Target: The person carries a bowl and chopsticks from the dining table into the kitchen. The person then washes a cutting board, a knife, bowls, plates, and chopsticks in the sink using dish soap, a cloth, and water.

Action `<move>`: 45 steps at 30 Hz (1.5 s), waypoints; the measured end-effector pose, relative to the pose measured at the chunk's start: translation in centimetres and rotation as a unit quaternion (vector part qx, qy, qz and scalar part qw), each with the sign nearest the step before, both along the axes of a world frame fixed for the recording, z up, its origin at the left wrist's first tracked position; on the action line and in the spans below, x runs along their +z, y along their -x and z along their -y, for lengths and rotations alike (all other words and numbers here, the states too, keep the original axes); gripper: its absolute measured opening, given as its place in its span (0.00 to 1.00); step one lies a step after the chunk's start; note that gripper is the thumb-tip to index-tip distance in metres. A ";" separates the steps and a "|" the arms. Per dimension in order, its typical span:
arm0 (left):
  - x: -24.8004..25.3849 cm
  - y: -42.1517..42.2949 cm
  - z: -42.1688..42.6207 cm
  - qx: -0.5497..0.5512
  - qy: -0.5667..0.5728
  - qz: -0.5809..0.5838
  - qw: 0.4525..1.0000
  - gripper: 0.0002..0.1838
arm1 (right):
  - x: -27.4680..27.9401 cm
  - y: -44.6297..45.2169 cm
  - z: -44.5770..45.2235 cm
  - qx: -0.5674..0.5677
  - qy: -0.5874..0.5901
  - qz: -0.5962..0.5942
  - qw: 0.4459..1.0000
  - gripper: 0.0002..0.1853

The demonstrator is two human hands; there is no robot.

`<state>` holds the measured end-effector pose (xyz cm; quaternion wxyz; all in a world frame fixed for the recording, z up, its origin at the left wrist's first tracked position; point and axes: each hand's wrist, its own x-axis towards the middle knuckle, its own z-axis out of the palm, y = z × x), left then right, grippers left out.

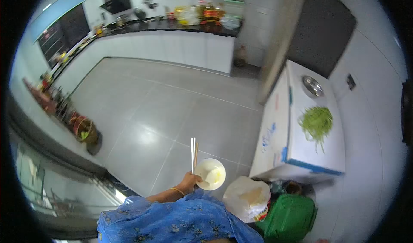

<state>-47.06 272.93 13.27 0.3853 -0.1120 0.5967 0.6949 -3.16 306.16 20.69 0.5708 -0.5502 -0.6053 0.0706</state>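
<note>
My left hand (pixel 189 183) is closed on the rim of a white bowl (pixel 216 180), its thumb over the edge. Traces of something yellowish lie inside the bowl. Upright from the same hand stand chopsticks (pixel 193 153), white ones and a brown one beside them, pointing away from me. I do not see my right hand. Just right of the bowl is a bin lined with a pale plastic bag (pixel 235 193).
A green lidded bin (pixel 289 219) stands beside the bagged one. On the white chest freezer (pixel 320 161) lie cut green stalks (pixel 317 123) and a metal bowl (pixel 312 86). Cabinets with a black counter (pixel 165 26) line the back. A basket (pixel 84 129) stands left on the tiled floor (pixel 142 101).
</note>
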 end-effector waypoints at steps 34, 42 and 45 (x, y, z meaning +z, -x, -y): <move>-0.2 50.2 44.5 0.472 0.042 0.031 0.880 0.18 | -22.8 100.9 27.1 0.690 0.183 0.530 0.457 0.19; 2.0 67.4 53.8 0.594 0.088 0.023 0.800 0.13 | -24.5 134.7 38.1 0.691 0.211 0.422 0.548 0.09; 1.2 72.5 57.9 0.598 0.051 0.048 0.798 0.14 | -9.4 147.4 55.6 0.735 0.171 0.474 0.454 0.18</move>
